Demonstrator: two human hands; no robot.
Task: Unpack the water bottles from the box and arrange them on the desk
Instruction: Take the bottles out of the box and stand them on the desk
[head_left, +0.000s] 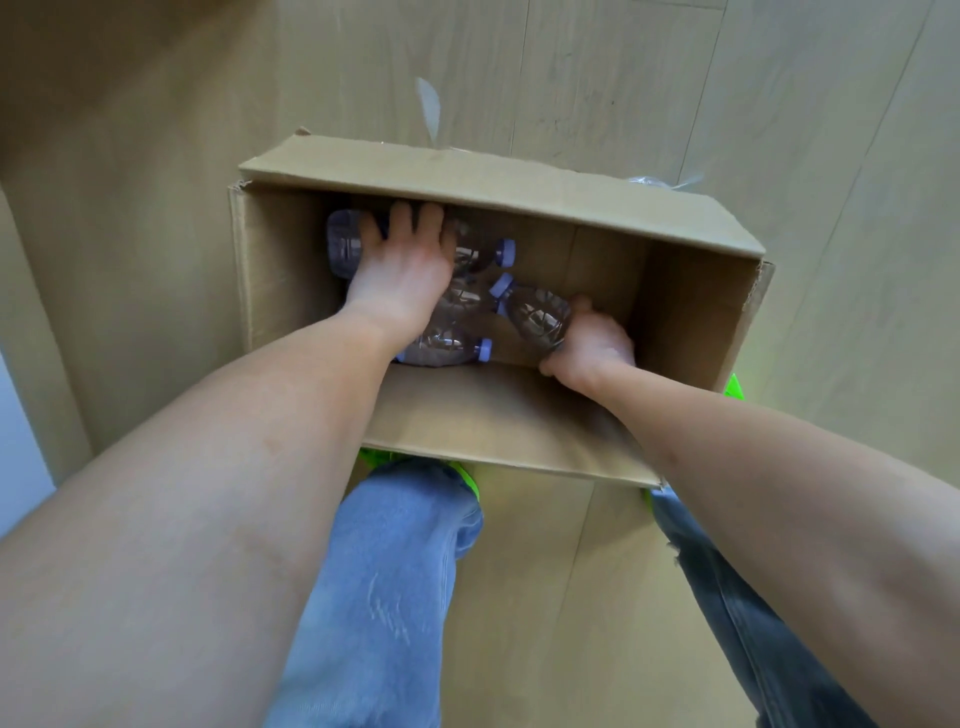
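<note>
Head view, looking straight down: four clear water bottles with purple caps lie on their sides on the floor of the open cardboard box (691, 332), all clustered toward the box's left half; the box's right half shows bare cardboard.

Key relation: each hand already has its own bottle, and the long axes differ.
- Far bottle (345, 244), against the box's far wall, runs left-right along that wall, cap (505, 252) pointing toward the box's right. The left hand (402, 270) comes down on it from above, palm down, fingers curled over its middle toward the far wall. That reads as a grasp; thumb is hidden.
- Tilted bottle (537, 314), nearer the box's centre, cap (502, 287) aimed at the far-left corner, base toward the near wall. The right hand (589, 343) is wrapped round its base end, fingers clenched on it, knuckles up.

Two more bottles lie between them: one (462, 301) mostly under the left wrist, one (441, 348) close to the box's near wall with its cap (484, 349) pointing right.

Both forearms reach down over the near flap (498, 415) into the box, left arm deeper than right. The box sits on a wood-look floor (779, 130) (no desk in view, so placement spot unknown). My read: lift comes next, straight up to clear the walls.
</note>
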